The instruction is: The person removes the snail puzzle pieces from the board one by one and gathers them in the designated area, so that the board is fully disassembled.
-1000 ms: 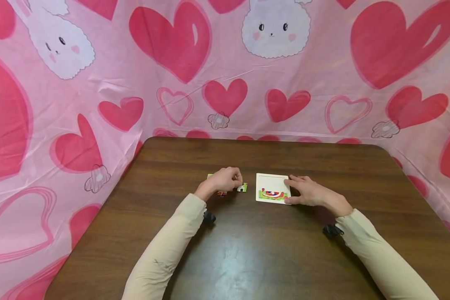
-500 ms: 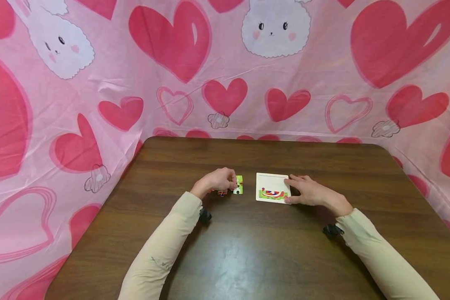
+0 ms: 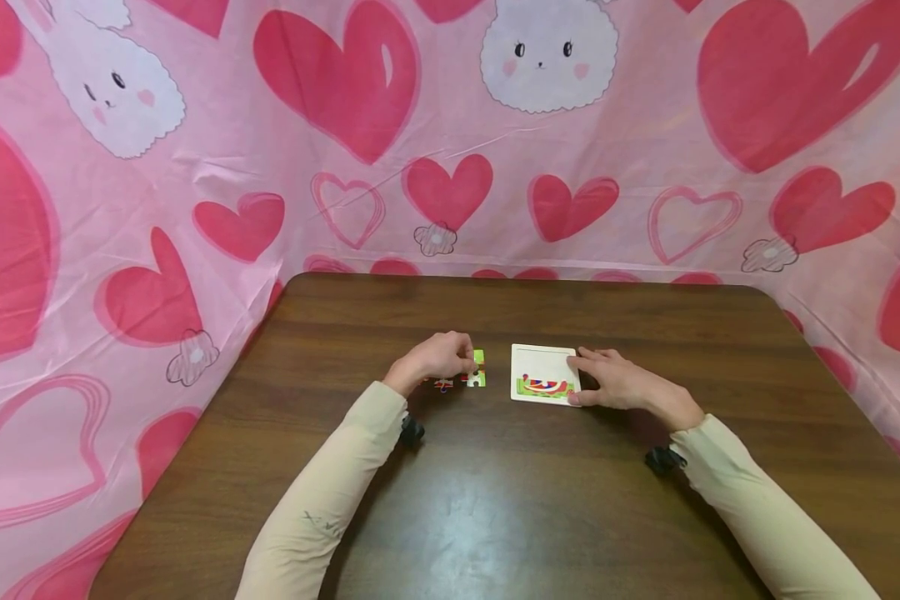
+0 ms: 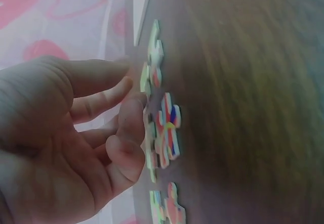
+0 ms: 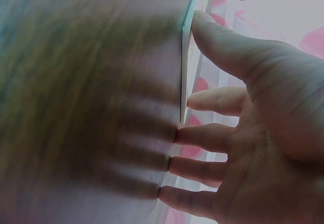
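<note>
The left hand (image 3: pixel 435 357) has its fingers bent, thumb and index tips drawn close together beside green-and-white puzzle pieces (image 3: pixel 476 379); whether they pinch one cannot be told. Just left of these, partly under that hand, lie more loose puzzle pieces (image 4: pixel 169 125), striped red, white and blue, with rounded knobs, notches and pale cut edges. The right hand (image 3: pixel 618 383) spreads its fingers, almost straight: thumb and index touch the right side of a puzzle tray (image 3: pixel 543 362), while the other three fingertips rest on the wood. The tray, just right of the loose pieces, is a thin cream square with rounded corners; red, white and green fitted pieces (image 3: pixel 544 387) fill its near strip. Cream sleeves (image 3: pixel 315 492) wrinkle along both arms. The dark brown tabletop (image 3: pixel 495 500) shows wood grain and a soft sheen. Beyond hangs creased pink cloth (image 3: pixel 495 133), printed with hearts and white rabbit faces.
</note>
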`<action>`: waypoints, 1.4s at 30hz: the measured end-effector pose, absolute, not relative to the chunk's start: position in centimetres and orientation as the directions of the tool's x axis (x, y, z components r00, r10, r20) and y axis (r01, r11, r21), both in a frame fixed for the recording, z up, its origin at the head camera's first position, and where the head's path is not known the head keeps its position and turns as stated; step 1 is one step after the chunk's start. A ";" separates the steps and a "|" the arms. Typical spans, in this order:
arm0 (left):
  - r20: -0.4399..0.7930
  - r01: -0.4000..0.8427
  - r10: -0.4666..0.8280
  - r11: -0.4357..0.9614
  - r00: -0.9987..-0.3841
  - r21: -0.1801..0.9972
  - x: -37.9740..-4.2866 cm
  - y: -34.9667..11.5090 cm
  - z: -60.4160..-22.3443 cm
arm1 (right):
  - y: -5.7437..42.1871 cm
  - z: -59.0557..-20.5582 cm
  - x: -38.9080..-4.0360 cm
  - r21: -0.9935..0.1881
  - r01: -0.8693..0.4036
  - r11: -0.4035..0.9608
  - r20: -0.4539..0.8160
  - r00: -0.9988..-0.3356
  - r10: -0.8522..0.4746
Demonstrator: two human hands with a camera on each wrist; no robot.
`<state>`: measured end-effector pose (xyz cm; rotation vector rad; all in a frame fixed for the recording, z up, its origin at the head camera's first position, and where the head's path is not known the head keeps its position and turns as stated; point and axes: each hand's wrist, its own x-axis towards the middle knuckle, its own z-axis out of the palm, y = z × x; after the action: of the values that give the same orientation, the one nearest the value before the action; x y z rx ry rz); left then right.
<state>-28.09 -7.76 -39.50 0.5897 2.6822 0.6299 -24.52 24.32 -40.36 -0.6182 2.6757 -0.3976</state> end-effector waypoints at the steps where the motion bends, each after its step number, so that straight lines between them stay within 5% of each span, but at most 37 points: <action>1: -0.205 0.318 0.455 0.820 -0.866 0.476 -28.1 -7.6 -39.4 | 24.3 -40.4 -24.5 -0.346 -0.367 0.864 -0.281 -0.838 -0.468; 18: -0.164 0.374 0.530 0.754 -0.832 0.540 -27.2 -3.9 -39.6 | 24.4 -40.4 -24.5 -0.360 -0.367 0.858 -0.274 -0.837 -0.473; 42: -0.159 0.434 0.559 0.767 -0.814 0.473 -26.5 0.3 -40.8 | 24.5 -40.7 -24.7 -0.347 -0.364 0.864 -0.277 -0.841 -0.465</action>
<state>-26.46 0.27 -40.78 0.7691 2.6718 0.6119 -24.67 24.46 -40.68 -0.6183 2.6838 -0.4003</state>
